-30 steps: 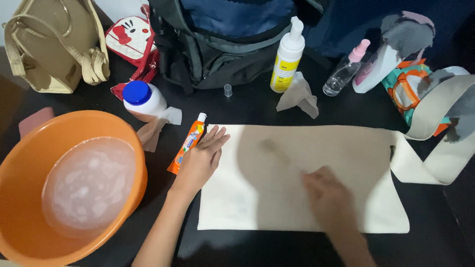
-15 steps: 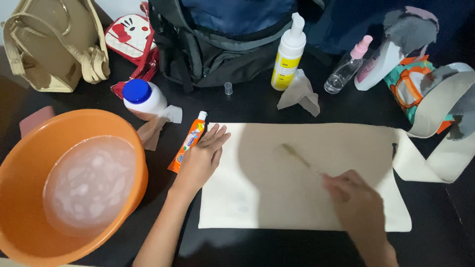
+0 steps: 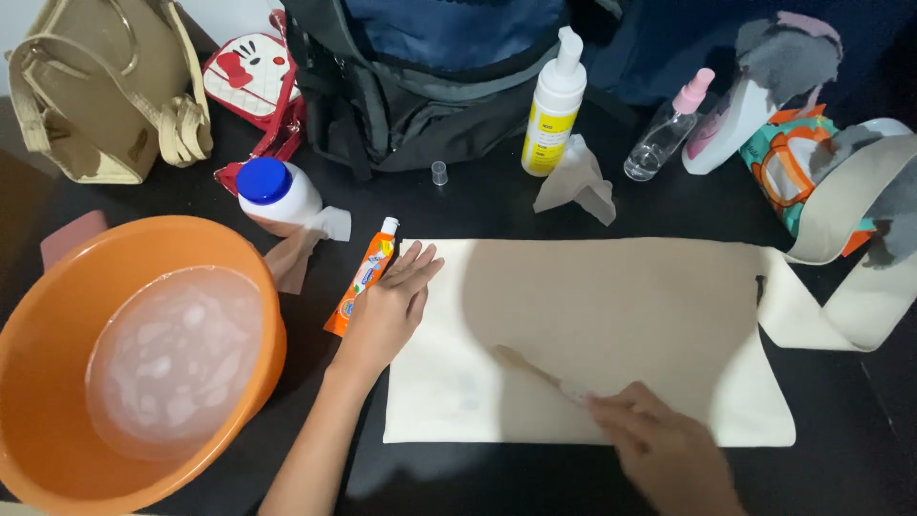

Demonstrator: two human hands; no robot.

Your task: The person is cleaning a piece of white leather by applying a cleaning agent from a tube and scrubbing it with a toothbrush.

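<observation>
Head view: I look straight down at a black table (image 3: 497, 205) with my work spread across it.
Left hand (image 3: 387, 306): I lay it flat, fingers spread, at about 9 o'clock on the cream canvas tote bag (image 3: 611, 334). It pins the top-left corner, I judge, so the cloth cannot slide or bunch.
Right hand (image 3: 659, 449): at 5 o'clock, blurred, my fingers are pinched round the handle of a small brush (image 3: 540, 371). The brush slants up toward 10 o'clock, its head resting on the lower middle of the fabric.
Tote bag: it lies flat at the centre of the table, and its strap (image 3: 841, 277) loops off toward 3 o'clock, out of the brush's way.
Orange tube (image 3: 361, 277): it lies just beside my left hand, at its 10 o'clock, cap pointing away, near enough to grab.
Orange basin (image 3: 134, 354): at 8 o'clock, it holds cloudy, sudsy water and sits well apart from the cloth, likely so nothing slops onto it.
Blue-capped white bottle (image 3: 272, 196): it lies tipped at 10 o'clock, with a crumpled tissue (image 3: 306, 244) touching it.
White pump bottle (image 3: 552, 105): it stands upright at 12 o'clock, and a small clear spray bottle (image 3: 664, 129) with a pink top stands at 1 o'clock.
Behind: a beige handbag (image 3: 105, 91) at 10 o'clock and a dark backpack (image 3: 420, 67) at 12 o'clock.
</observation>
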